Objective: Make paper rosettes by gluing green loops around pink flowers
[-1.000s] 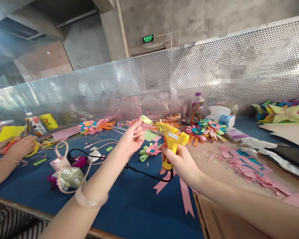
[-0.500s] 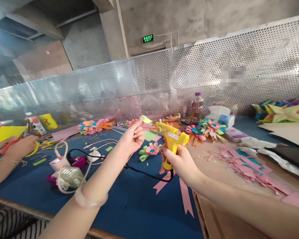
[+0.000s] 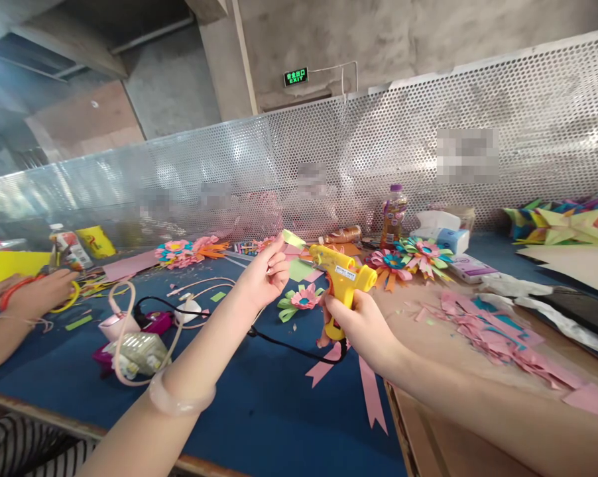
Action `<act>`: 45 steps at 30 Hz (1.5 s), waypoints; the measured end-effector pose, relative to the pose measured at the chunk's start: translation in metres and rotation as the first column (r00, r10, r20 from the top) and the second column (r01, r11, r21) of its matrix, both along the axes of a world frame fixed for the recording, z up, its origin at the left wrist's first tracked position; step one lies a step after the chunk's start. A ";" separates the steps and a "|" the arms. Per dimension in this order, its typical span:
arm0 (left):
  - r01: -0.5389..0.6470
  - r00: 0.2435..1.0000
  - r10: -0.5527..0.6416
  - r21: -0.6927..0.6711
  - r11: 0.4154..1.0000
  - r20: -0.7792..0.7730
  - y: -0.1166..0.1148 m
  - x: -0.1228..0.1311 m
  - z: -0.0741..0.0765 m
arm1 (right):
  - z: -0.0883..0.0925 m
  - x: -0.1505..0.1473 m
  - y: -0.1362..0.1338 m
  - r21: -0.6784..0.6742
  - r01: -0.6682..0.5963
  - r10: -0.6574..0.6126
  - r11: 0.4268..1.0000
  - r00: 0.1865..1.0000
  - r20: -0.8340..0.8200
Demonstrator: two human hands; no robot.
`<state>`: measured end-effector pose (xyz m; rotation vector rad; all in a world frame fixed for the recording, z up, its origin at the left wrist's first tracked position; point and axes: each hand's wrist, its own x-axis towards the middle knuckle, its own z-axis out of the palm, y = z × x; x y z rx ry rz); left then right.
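Note:
Between the fingertips of my left hand point(image 3: 268, 270) is a small light green paper piece point(image 3: 294, 239), held up over the table. My right hand point(image 3: 356, 318) is wrapped round the handle of a yellow glue gun point(image 3: 345, 271), whose nozzle points left, close to the green piece. A black cord runs from the gun's handle leftward over the table. Just below and between my hands lies a pink and green paper flower point(image 3: 303, 297) on the blue table point(image 3: 259, 417). Pink ribbons point(image 3: 372, 394) lie beneath my right hand.
Another person's hands point(image 3: 45, 291) hold orange-handled scissors at the left. A pink bag with cables point(image 3: 140, 352) lies left of my forearm. Behind stand a bottle point(image 3: 394, 215) and colourful paper flowers point(image 3: 425, 255). Pink paper strips point(image 3: 498, 338) cover the right side.
The glue gun's nozzle has shifted slightly down and away from the green piece. My left hand has barely moved. The other person's hands have shifted slightly.

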<state>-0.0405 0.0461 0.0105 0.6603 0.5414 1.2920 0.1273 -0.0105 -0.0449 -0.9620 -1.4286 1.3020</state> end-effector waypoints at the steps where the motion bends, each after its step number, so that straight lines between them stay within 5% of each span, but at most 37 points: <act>1: 0.002 1.000 -0.002 -0.001 1.000 0.001 0.000 0.000 0.000 | 0.000 0.000 0.000 -0.001 -0.001 0.001 1.000 1.000 0.002; 45: 0.004 1.000 -0.004 -0.023 1.000 0.009 -0.001 0.002 0.000 | -0.003 -0.003 0.003 -0.061 0.010 -0.016 0.998 0.996 -0.087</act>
